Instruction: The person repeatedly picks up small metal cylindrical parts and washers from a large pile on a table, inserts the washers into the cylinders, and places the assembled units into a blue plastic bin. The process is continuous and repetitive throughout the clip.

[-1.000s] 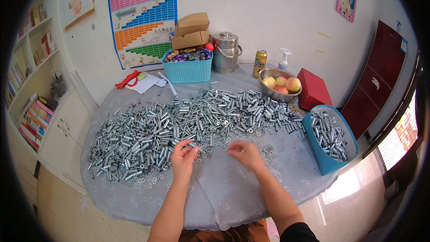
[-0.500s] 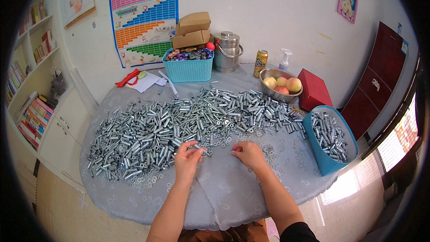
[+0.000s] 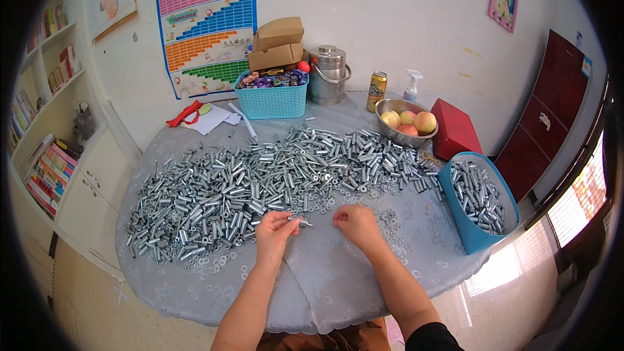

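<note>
Between the thumb and fingers of my left hand (image 3: 273,233) is a small silver bolt (image 3: 305,223), its thin end pointing right. My right hand (image 3: 359,224) is a short way to the right, fingertips pinched together and facing the bolt; whatever they hold, if anything, is too small to make out. Just beyond both hands spreads a large heap of silver metal sleeves and bolts (image 3: 214,188). Loose washers (image 3: 390,224) lie scattered beside my right hand, with more near the left side of the heap.
A blue bin (image 3: 478,240) full of metal sleeves stands at the right edge of the grey-covered table (image 3: 260,292). Farther back are a steel bowl (image 3: 406,138) of fruit, a red box (image 3: 455,130), a can (image 3: 377,91), a spray bottle (image 3: 412,86), a steel pot (image 3: 327,75) and a turquoise basket (image 3: 272,103).
The bolt in my left hand now sticks out farther past the fingertips and has tilted toward level. My left hand has moved slightly nearer to me; the right stays about where it was.
</note>
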`<state>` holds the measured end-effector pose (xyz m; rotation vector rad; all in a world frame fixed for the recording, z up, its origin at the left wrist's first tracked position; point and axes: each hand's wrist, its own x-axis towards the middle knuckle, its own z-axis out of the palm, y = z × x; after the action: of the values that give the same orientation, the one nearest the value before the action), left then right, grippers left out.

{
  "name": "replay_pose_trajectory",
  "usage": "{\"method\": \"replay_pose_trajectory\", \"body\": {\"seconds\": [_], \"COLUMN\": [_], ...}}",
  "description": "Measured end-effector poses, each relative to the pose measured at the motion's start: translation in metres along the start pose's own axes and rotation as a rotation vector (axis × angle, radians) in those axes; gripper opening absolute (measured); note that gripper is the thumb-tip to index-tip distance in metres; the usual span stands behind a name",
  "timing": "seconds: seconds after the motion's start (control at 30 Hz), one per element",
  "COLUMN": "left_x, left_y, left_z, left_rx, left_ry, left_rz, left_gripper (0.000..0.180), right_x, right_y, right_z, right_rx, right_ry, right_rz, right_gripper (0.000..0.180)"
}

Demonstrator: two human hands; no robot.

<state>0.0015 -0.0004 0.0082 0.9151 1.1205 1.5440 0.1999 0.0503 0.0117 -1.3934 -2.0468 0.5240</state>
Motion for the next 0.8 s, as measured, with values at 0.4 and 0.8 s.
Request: {"method": "replay_pose_trajectory", "body": {"seconds": [0.4, 0.8], "left_x": [-0.002, -0.001], "left_y": [0.0, -0.01], "left_z": [0.002, -0.003], "left_rx": [-0.3, -0.375], "left_ry": [0.03, 0.018], "left_rz": [-0.258, -0.293], "left_gripper": [0.014, 0.009], "right_x": [-0.004, -0.007], "right_y": [-0.02, -0.023], "right_z": [0.018, 0.026], "right_rx": [0.899, 0.898], "right_ry": [-0.039, 0.019], "right_rz": [0.221, 0.133], "right_gripper": [0.013, 0.013]}}
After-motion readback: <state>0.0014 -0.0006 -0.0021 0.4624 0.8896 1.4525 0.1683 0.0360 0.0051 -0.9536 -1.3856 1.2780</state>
